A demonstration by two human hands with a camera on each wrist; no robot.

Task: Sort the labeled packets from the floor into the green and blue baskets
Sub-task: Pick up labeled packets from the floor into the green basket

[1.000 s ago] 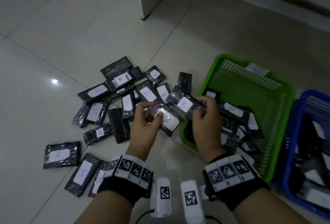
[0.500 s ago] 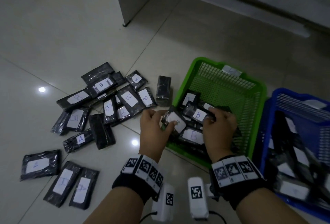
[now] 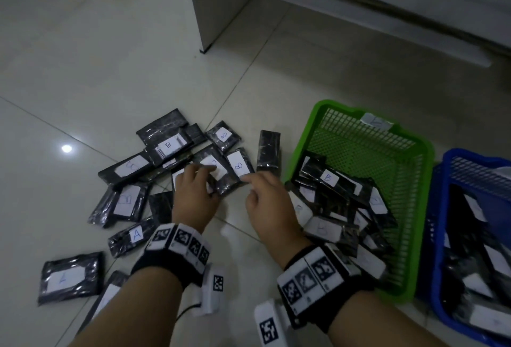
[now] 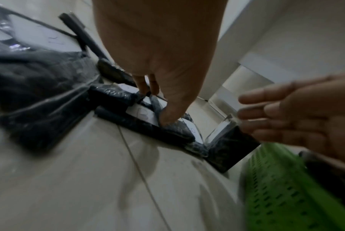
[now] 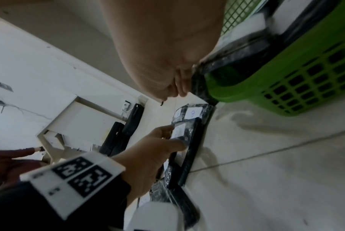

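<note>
Nearest the camera, both wrists come in low over the floor (image 3: 83, 70), because that is where the unsorted stock lies. The left hand (image 3: 193, 194) is down on the pile, fingers and thumb closing on the edge of a black packet (image 3: 218, 178) with a white label; the left wrist view shows the thumb pressed on its wrapper and fingers tucked at the far edge, a pinch made to peel one piece off its overlapping neighbours. The right hand (image 3: 265, 203) hovers just beside it holding nothing, index finger stretched toward a packet marked B (image 3: 240, 165), the other fingers loosely spread, probably lining up its own pick. Around them the loose packets (image 3: 127, 200) fan out label-up on the tiles, which lets the letters be read before lifting; one reads A (image 3: 132, 236). Just to the right, the green basket (image 3: 359, 114) sits hard against the pile, short reach, already stacked with packets, one of which reads B. Beyond it, touching, the blue basket (image 3: 470, 156) holds more, letters unreadable. Plenty still left on the floor, I'd say.
</note>
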